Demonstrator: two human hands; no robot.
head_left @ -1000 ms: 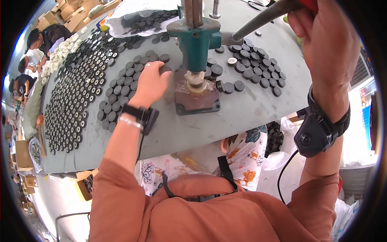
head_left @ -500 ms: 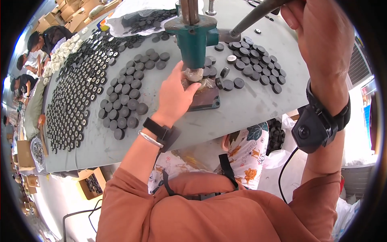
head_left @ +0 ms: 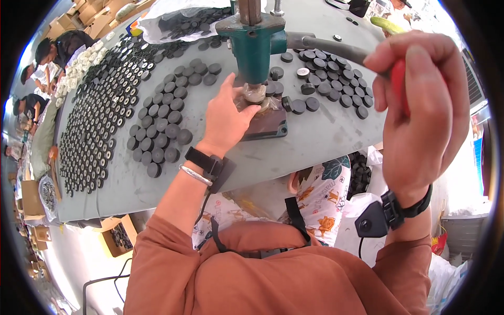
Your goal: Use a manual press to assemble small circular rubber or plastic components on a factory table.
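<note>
A green hand press (head_left: 257, 50) stands on the grey table, its ram down on a piece wrapped in clear plastic (head_left: 254, 93). My left hand (head_left: 224, 119) is beside that wrapped piece, thumb and forefinger stretched apart around its near left side. What lies under the wrapping is hard to make out. My right hand (head_left: 425, 105) is closed round the red grip (head_left: 400, 86) of the press lever (head_left: 336, 48). Several black discs (head_left: 298, 106) lie right of the press base (head_left: 266, 127), some on edge.
Rows of black discs with pale ring centres (head_left: 97, 131) cover the left of the table. Plain black discs (head_left: 163, 126) lie nearer the press, others (head_left: 336, 79) at right. Behind is a white bag (head_left: 152, 29) of black pieces. People (head_left: 68, 44) sit at the far left.
My right hand has come down and nearer to me, swinging the press lever lower. My left hand has stayed by the wrapped piece. A disc standing on edge right of the press has shifted.
</note>
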